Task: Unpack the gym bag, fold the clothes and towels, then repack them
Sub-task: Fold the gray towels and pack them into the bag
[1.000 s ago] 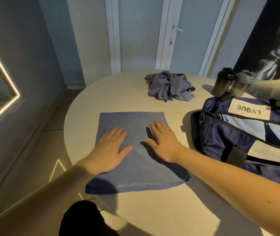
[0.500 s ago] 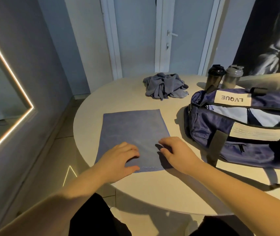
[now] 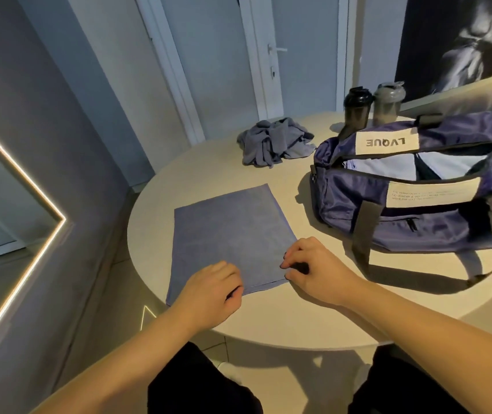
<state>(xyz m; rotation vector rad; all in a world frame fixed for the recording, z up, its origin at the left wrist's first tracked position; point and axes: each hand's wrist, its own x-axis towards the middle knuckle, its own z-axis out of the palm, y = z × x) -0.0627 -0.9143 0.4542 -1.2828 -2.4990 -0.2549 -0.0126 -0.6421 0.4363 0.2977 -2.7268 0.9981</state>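
A blue-grey towel (image 3: 230,231) lies flat on the round table (image 3: 313,318), folded into a rectangle. My left hand (image 3: 212,291) pinches its near edge at the middle. My right hand (image 3: 313,267) pinches the near right corner with curled fingers. To the right stands the open navy gym bag (image 3: 412,204), its zip gaping and pale lining showing. A crumpled grey garment (image 3: 274,141) lies in a heap at the far side of the table.
Two shaker bottles, one black (image 3: 355,110) and one grey (image 3: 388,103), stand behind the bag. The bag's strap (image 3: 484,270) trails onto the table at the right. A white door (image 3: 295,55) is behind the table, a lit mirror (image 3: 14,210) on the left wall.
Both hands slid back from pressing flat on the towel's middle to its near edge, and their fingers have curled onto the fabric. The camera view rose and shifted left.
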